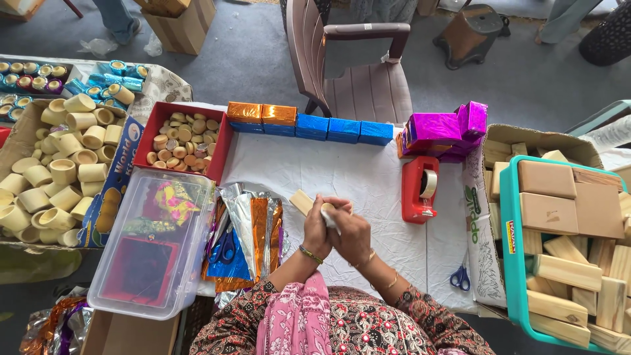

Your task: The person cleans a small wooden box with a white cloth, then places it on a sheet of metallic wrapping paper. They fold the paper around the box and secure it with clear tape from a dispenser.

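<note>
My left hand (316, 227) and my right hand (351, 233) are pressed together over the white cloth (342, 174), both closed around a small pale wooden piece (327, 208) that shows between the fingers. A flat pale wooden block (302, 201) lies on the cloth just left of my hands, touching or nearly touching them. Most of the held piece is hidden by my fingers.
Foil sheets with scissors (225, 248) and a clear plastic box (152, 243) lie left. A red tape dispenser (420, 189) stands right. Foil-wrapped blocks (342, 128) line the far edge. A red tray of discs (181, 139), cartons of cups (62, 171) and a teal crate of wood blocks (565, 250) flank them.
</note>
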